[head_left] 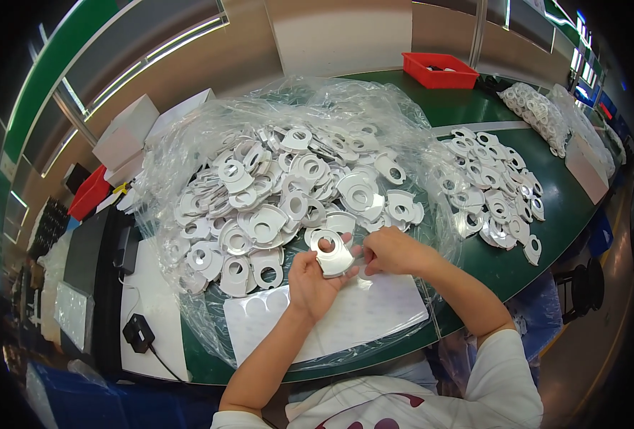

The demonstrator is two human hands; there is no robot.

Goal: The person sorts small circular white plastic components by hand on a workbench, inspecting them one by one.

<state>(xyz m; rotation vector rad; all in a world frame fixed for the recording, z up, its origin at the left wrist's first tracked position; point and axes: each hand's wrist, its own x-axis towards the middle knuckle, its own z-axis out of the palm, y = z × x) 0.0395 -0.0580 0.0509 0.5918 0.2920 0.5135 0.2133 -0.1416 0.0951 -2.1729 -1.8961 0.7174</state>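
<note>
My left hand (pixel 311 287) is closed on a white plastic ring-shaped part (pixel 339 263), which has a round hole and a flared edge. One of its fingertips shows through the hole. My right hand (pixel 397 252) is just to the right of the part, with its fingers pinched together. Whatever they hold, if anything, is too small to make out. Under both hands lies a pale sheet (pixel 288 336) with faint round outlines. Beyond them rises a large heap of similar white parts (pixel 260 214) on clear plastic film (pixel 310 93).
Farther right, a second pile of white parts (pixel 498 206) lies on the green table (pixel 467 107). A red tray (pixel 438 75) stands at the back, near a bag of white rings (pixel 535 111). White boxes (pixel 127 129) and a black adapter (pixel 139 333) are on the left.
</note>
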